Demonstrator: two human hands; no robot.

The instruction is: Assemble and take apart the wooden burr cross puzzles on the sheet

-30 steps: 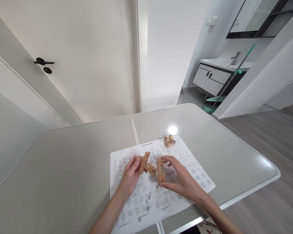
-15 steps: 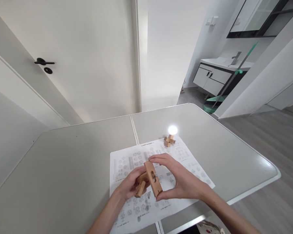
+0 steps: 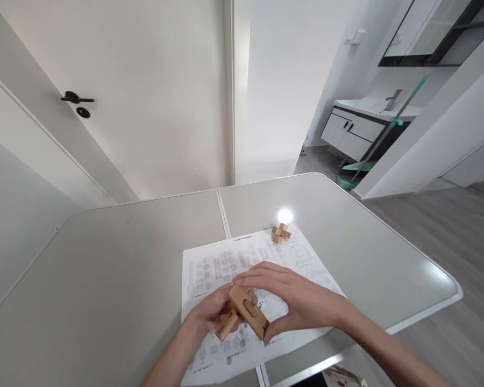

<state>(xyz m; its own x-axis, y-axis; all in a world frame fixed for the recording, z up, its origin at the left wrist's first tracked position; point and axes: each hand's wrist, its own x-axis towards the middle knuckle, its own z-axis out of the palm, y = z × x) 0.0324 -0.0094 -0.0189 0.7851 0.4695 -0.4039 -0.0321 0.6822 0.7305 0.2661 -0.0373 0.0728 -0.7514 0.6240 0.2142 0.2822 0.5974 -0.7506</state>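
Between thumb and fingers, my right hand (image 3: 284, 293) grips a slotted wooden puzzle piece (image 3: 247, 313) by its two ends. An oval slot shows in its upper face. My left hand (image 3: 214, 310) is closed around other wooden puzzle pieces (image 3: 227, 324), one of which sticks out toward me below the slotted one. The slotted piece lies across them, and whether they are joined I cannot tell. Both hands are above a printed sheet (image 3: 201, 269). At the sheet's far right corner stands an assembled wooden cross puzzle (image 3: 281, 233).
The grey table (image 3: 116, 279) has a seam (image 3: 223, 214) running across it and a metal rim. Beyond it are a closed door (image 3: 157, 97) and a white wall. At the right, a broom and green dustpan (image 3: 349, 181) stand near a sink cabinet (image 3: 349, 129).
My right hand has tilted the slotted piece, so its slot now faces more upward. The piece has shifted slightly left and down over the ones in my left hand.
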